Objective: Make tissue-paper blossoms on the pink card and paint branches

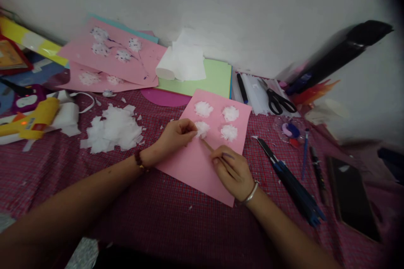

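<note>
A pink sheet of paper [202, 176] lies tilted on the cloth, bearing several fluffy white tissue puffs, among them an upper-right puff [230, 113]. My left hand [176, 136] is at the left edge of the lower-left puff [202, 129], thumb and fingertips pinched together; what is between them is too small to make out. My right hand [232, 172] grips a thin wooden stick [206, 145] like a pencil, its tip at the bottom of that same puff. Left of the sheet sits a heap of cut white tissue squares [113, 130].
A yellow glue gun [34, 122] with an orange light lies at the left. Finished-looking pink cards [126, 63] and a tissue roll [166, 67] are against the wall. Scissors [277, 98], a blue-black cutter-like tool [290, 183], a paintbrush [305, 153] and a phone [353, 197] lie right.
</note>
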Demonstrator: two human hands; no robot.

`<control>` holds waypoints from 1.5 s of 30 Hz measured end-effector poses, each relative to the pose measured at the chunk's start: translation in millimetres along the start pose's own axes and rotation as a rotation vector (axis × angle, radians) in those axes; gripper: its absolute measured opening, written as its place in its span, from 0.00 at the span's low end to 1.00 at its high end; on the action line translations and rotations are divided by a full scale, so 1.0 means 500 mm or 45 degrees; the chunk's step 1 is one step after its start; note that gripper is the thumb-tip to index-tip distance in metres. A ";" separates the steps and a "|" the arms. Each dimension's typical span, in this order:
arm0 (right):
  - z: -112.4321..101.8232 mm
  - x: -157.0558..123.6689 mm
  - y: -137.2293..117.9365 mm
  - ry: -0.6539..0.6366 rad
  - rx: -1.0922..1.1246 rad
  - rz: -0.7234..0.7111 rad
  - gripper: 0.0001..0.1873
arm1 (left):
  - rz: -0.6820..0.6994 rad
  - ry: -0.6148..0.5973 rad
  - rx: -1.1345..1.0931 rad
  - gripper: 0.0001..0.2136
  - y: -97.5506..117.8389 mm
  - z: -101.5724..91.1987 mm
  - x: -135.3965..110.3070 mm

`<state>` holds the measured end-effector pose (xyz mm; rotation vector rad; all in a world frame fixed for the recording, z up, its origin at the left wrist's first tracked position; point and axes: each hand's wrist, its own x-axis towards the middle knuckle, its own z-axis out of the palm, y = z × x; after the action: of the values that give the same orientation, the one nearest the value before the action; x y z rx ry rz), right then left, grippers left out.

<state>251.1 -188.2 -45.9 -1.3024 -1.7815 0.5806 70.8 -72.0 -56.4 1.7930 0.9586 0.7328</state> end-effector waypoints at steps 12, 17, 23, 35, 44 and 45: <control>0.001 0.007 0.004 0.049 0.022 0.078 0.09 | 0.001 0.089 0.077 0.04 0.003 0.001 0.001; 0.006 0.007 0.006 0.076 -0.006 0.113 0.09 | -0.044 0.084 0.004 0.04 0.005 0.001 -0.002; 0.005 0.004 0.008 0.133 0.028 0.104 0.09 | -0.026 0.103 -0.052 0.03 -0.002 0.001 -0.001; 0.013 0.007 0.007 -0.008 -0.002 0.070 0.09 | 0.017 0.144 -0.078 0.03 0.009 0.001 -0.004; 0.013 0.005 0.006 -0.033 0.018 0.097 0.09 | 0.063 0.008 0.066 0.06 0.013 0.016 -0.006; 0.012 0.005 0.006 -0.034 0.013 0.101 0.09 | 0.071 0.023 0.131 0.05 0.011 0.018 -0.004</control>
<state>247.3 -184.3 -50.8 -1.3691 -1.7524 0.6536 78.4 -79.2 -54.7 1.9124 0.9770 0.7478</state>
